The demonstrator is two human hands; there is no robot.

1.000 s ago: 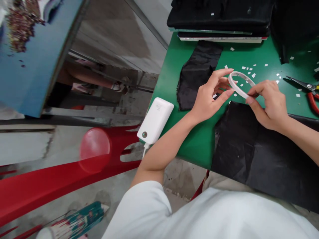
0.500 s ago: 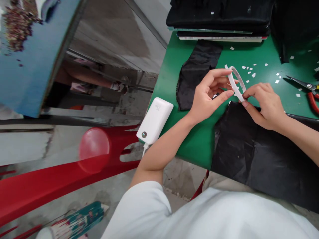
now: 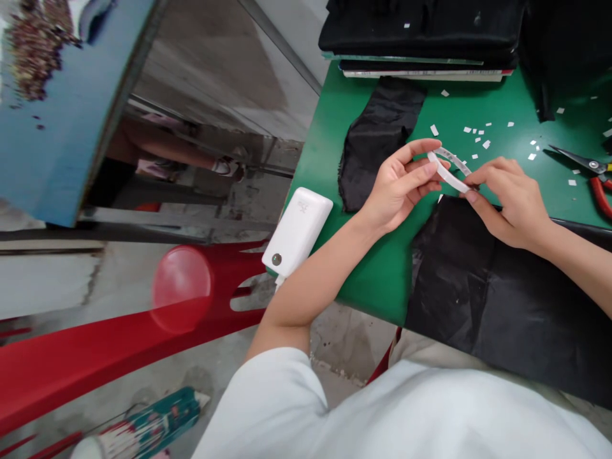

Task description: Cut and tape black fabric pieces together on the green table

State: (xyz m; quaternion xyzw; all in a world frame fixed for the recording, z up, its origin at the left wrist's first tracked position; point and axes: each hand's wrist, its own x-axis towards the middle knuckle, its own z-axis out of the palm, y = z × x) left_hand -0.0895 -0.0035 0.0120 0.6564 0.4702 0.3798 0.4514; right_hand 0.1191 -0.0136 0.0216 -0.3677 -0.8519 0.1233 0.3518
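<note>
Above the green table, a narrow white strip (image 3: 450,180) is bent into a loop, with small dark marks on its far side. My left hand (image 3: 399,182) has its thumb and index finger closed on the loop's bent left end. At the other end, my right hand (image 3: 511,201) pinches the strip between thumb and fingers, with something small and dark at the fingertips that I cannot make out. Black fabric (image 3: 454,274) lies just below my hands, over the table's front edge. A smaller black cloth piece (image 3: 368,140) is beyond my left forearm.
Small white paper bits (image 3: 486,145) are scattered over the green table (image 3: 368,280). Red-handled snips (image 3: 593,167) lie at the right. A white power bank (image 3: 299,229) with a cable sits at the left edge. A black stack (image 3: 421,32) stands behind; a red plastic chair (image 3: 95,344) is left.
My left thumb and index finger have closed on the strip's bent end, which has tipped lower and to the left. A white bit left of the loop is now uncovered. My right hand hardly moved.
</note>
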